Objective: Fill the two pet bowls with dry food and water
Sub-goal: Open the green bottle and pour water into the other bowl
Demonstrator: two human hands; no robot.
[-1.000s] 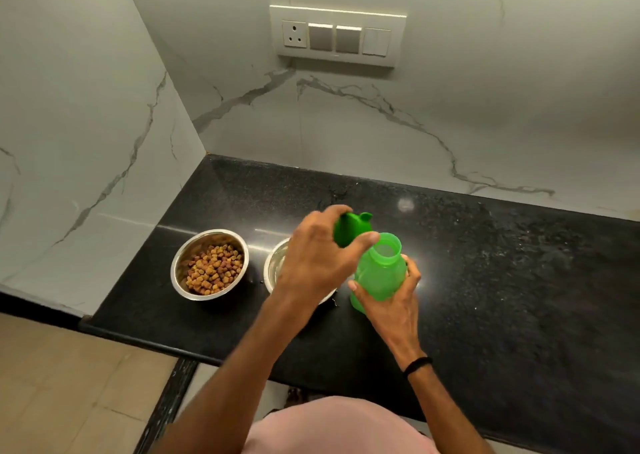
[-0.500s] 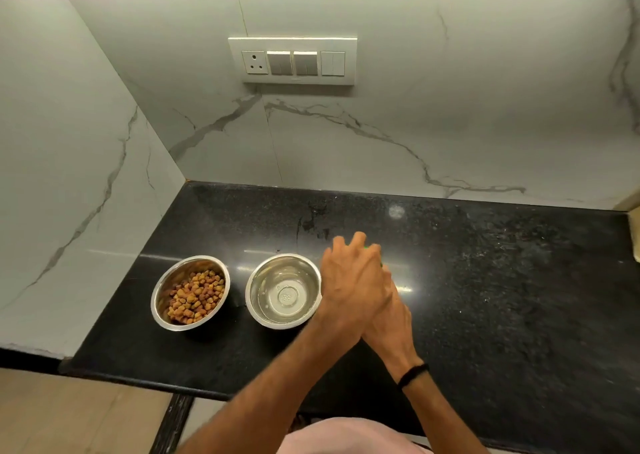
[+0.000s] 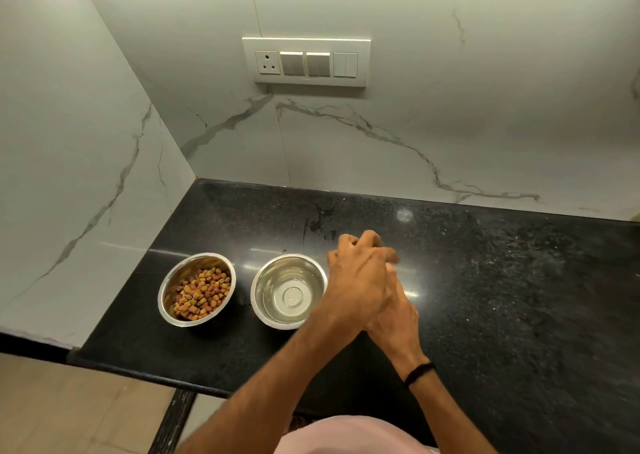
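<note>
Two steel bowls sit side by side near the front left of your black worktop, almost touching. Left bowl: holds a heap of brown and tan dry food, banked toward its right side. Food step judged done. Right bowl: inside looks clear and glossy, the base stamp showing through; probably water, though the level cannot be read from this angle.

Your hands are stacked just right of the right bowl. The left hand lies on top, its forearm crossing over the right hand, of which only the back and the wrist with its black band show. Fingers are curled around something underneath, but the left hand hides it completely; you cannot tell what is gripped, nor how firmly.

Remaining, as a judgement: confirm the water level, then free the hands.
</note>
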